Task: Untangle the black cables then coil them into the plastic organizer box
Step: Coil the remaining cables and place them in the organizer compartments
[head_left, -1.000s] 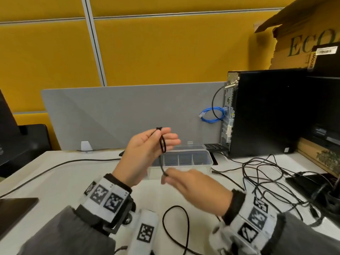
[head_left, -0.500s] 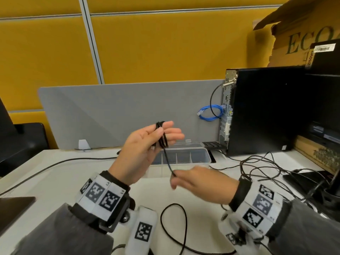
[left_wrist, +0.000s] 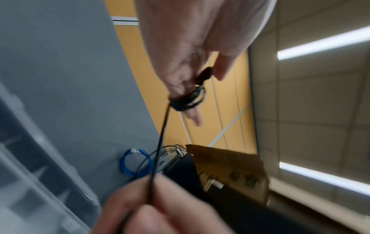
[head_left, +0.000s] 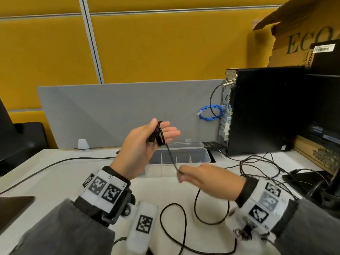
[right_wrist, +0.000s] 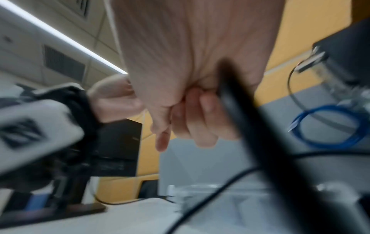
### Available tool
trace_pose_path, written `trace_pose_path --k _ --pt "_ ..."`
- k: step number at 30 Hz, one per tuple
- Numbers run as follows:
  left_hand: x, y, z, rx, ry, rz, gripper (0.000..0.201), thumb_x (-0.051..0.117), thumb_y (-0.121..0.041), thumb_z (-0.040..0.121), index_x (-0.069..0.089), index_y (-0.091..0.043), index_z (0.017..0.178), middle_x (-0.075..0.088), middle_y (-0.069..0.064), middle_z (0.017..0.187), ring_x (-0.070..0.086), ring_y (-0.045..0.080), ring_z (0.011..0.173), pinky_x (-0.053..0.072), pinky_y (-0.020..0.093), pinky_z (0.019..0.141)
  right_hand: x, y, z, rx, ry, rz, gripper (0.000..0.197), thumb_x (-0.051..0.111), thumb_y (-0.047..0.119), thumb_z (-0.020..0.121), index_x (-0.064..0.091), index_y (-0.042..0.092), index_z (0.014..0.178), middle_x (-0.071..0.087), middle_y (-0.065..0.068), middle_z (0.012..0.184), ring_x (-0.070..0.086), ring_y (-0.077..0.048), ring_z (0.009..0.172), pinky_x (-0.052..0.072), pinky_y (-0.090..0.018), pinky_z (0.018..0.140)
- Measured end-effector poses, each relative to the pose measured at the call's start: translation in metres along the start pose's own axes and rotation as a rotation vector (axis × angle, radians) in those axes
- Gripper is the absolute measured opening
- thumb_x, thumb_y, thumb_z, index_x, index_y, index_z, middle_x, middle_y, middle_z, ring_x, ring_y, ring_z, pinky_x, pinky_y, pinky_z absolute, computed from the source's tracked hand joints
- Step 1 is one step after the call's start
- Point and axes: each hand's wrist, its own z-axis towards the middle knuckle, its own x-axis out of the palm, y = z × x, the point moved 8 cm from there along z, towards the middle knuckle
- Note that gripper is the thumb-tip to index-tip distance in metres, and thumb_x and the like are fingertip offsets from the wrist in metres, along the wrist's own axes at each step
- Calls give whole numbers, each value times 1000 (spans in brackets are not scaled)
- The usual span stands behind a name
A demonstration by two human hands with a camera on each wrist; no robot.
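Observation:
My left hand (head_left: pixel 164 128) is raised above the table with its fingers out straight. A black cable is wound round them in a small coil (head_left: pixel 159 137), and the thumb presses the coil and its plug against them. The left wrist view shows the coil (left_wrist: pixel 187 101) round the fingers. One taut strand (head_left: pixel 171 157) runs down to my right hand (head_left: pixel 181 173), which pinches it. The rest of this cable lies in loose loops (head_left: pixel 174 227) on the white table. The clear plastic organizer box (head_left: pixel 206 159) stands open behind the hands. The right wrist view is blurred, with the cable (right_wrist: pixel 250 126) crossing it.
A tangle of thin black cables (head_left: pixel 266 168) spreads over the table at the right, before a black computer tower (head_left: pixel 266 111). A blue cable (head_left: pixel 209 113) hangs by the grey divider (head_left: pixel 110 115). A dark flat device (head_left: pixel 12 205) lies at the left edge, a black stand base (head_left: pixel 312 184) at the right.
The coil on my left fingers has grown thicker. My right hand has shifted a little to the right along the strand, and the loops on the table have moved with it.

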Motion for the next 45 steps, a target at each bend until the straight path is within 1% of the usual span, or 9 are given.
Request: trace_pose_path --k 5,10,16,24,28,32,36,40,45 --pt "-1 19 -2 15 134 1046 60 33 -62 80 63 -10 86 73 0 73 63 4 70 45 23 73 -47 12 -1 -38 -315 36 27 30 47 93 54 34 92 58 9 75 53 -7 67 50 -39 69" --pt "21 34 -25 -319 517 514 27 50 -23 91 68 -9 76 59 1 48 51 11 39 43 17 58 -64 -25 -3 53 -495 31 43 23 58 88 52 26 84 57 7 67 54 -8 63 47 -29 61" --pt "17 -10 -5 3 108 6 28 40 -18 93 64 -3 95 69 1 68 65 9 61 51 16 65 1 -6 5 -10 -97 213 20 31 34 100 46 25 91 53 10 74 51 -11 68 45 -34 69" --pt "-17 30 -2 24 173 1411 66 35 -74 76 53 -10 77 60 0 60 54 10 54 40 26 57 -55 -2 -7 -1 -347 121 28 32 43 93 52 27 81 54 10 68 48 -3 61 41 -25 62" --pt "6 47 -24 -260 527 805 35 46 -34 95 67 -10 84 56 12 52 51 4 43 45 20 67 -61 -40 -6 109 -401 67 29 32 43 93 54 26 85 54 14 68 49 2 59 41 -19 62" --pt "24 3 -17 -63 310 73 36 39 -28 94 67 -4 94 61 0 53 56 8 48 48 17 65 -29 -30 -2 121 -240 -104 23 31 38 100 51 29 99 49 15 67 53 -10 66 45 -25 63" --pt "4 -10 0 144 0 446 50 39 -47 84 62 -7 104 74 -1 88 65 4 91 48 20 89 -21 25 -5 -71 -225 -95 27 25 48 96 47 35 103 63 10 95 59 -14 84 50 -37 72" --pt "7 15 -7 107 198 1021 49 51 -65 79 62 -19 88 67 -4 62 61 7 66 48 28 73 -74 17 -13 -44 -591 -27 36 26 52 89 56 34 99 64 14 87 61 -11 79 53 -39 66" --pt "16 15 -16 -69 343 364 30 54 -18 83 64 5 97 59 11 60 50 6 45 45 13 64 -63 -26 -5 183 -384 -199 44 15 55 89 49 32 106 54 10 74 57 -15 68 52 -34 65"
